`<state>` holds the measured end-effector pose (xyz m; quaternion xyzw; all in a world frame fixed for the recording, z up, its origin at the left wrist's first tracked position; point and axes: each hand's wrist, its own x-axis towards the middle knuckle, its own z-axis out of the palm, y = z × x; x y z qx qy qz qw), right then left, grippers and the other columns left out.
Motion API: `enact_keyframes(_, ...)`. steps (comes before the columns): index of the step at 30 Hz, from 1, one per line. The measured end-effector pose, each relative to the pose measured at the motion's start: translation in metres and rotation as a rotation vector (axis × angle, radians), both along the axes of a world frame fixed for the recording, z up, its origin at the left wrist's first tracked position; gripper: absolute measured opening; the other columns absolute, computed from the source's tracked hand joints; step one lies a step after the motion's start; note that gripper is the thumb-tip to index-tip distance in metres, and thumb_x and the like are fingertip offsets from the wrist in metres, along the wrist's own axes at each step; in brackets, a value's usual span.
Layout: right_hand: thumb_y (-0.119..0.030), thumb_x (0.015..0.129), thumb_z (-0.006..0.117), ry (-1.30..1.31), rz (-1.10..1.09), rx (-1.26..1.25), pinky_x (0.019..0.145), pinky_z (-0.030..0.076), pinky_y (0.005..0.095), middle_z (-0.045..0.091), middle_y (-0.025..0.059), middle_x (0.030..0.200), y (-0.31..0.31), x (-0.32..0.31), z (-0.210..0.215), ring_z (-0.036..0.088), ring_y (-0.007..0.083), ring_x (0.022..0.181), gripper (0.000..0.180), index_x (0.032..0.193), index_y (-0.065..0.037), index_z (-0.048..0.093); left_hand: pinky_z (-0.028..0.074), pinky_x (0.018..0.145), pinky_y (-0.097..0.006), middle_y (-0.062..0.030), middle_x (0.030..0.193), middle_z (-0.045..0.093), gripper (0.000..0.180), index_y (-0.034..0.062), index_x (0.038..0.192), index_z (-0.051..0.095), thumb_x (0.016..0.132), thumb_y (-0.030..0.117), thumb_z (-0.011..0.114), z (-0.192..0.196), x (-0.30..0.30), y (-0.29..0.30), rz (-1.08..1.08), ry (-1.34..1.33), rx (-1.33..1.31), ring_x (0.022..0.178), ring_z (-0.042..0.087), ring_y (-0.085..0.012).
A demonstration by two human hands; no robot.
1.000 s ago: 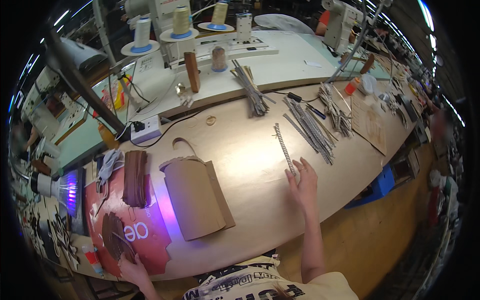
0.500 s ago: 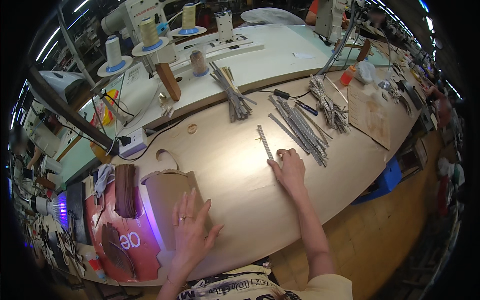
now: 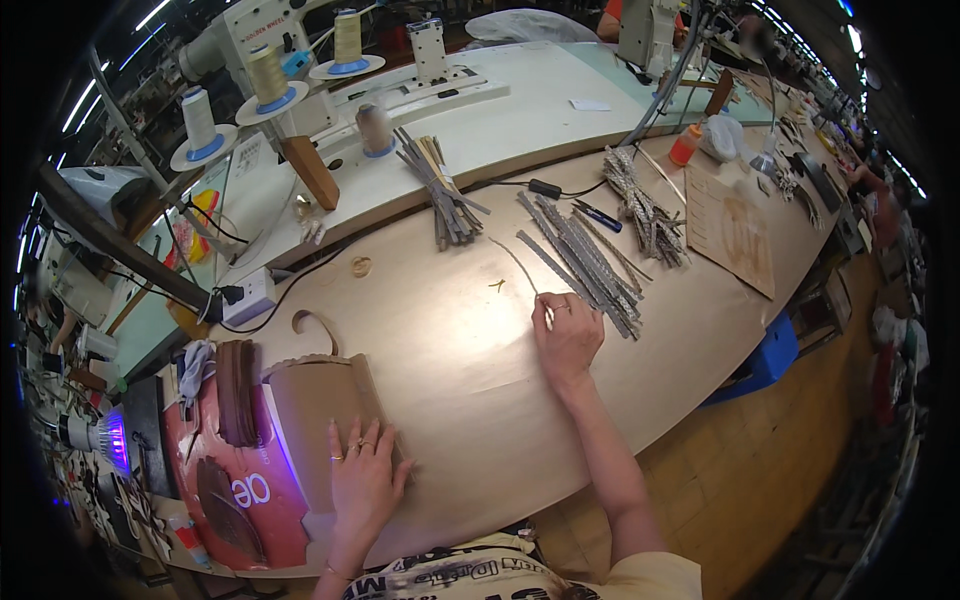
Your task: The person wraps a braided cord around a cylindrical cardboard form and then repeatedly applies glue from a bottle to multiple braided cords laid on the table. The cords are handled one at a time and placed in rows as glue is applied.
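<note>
silver strip [image 3: 520,268], thin and long, lies on the tan worktable [image 3: 440,370] with its near end under the fingertips of the right hand [image 3: 567,335], just beside the pile of grey strips [image 3: 585,262]. half a second ago that hand lay flat a little short of the pile; now its fingers are curled down on the strip's end, not closed round it. the left hand [image 3: 362,478] has stayed on the brown cardboard stack [image 3: 318,418], palm down, fingers spread, pressing rather than gripping, and sits a touch nearer the stack's near corner than before. a red sheet with white lettering [image 3: 240,480] lies under the stack at the table's left end, a violet glow along its edge. a white power strip [image 3: 250,297] sits beyond, cable plugged in. an orange bottle [image 3: 684,147] stands at the far right beside a clear plastic bag [image 3: 725,137]; its contents cannot be told. thread cones [image 3: 268,76] stand on blue-and-white discs by the sewing machine [image 3: 262,25].
</note>
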<state>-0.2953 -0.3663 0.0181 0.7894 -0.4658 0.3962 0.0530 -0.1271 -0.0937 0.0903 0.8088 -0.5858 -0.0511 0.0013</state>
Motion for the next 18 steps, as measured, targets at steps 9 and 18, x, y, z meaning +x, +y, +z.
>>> enact_keyframes(9, -0.043, 0.087, 0.067, 0.240, 0.069, 0.060, 0.098, 0.034, 0.0439, 0.058, 0.0120, 0.117, -0.046, 0.017, 0.001, 0.051, 0.0273, 0.113, 0.038, 0.108, -0.011, 0.070, 0.019, 0.118, -0.052, -0.0120, 0.130, 0.059, 0.044, 0.0099, 0.124, 0.060, 0.088, 0.035, 0.066, 0.008, 0.005, 0.004, -0.097, 0.219, -0.133, 0.132, 0.046, -0.0299)
enact_keyframes(18, -0.037, 0.096, 0.058, 0.254, -0.159, 0.024, 0.102, 0.038, 0.0520, 0.050, 0.0276, 0.131, -0.101, -0.012, 0.013, 0.047, 0.0432, 0.121, 0.048, 0.126, 0.000, 0.058, 0.042, 0.105, -0.044, -0.0077, 0.122, 0.063, 0.023, 0.0097, 0.107, 0.067, 0.087, 0.020, 0.069, 0.020, 0.052, 0.055, -0.016, 0.374, -0.795, 0.119, 0.058, -0.0264)
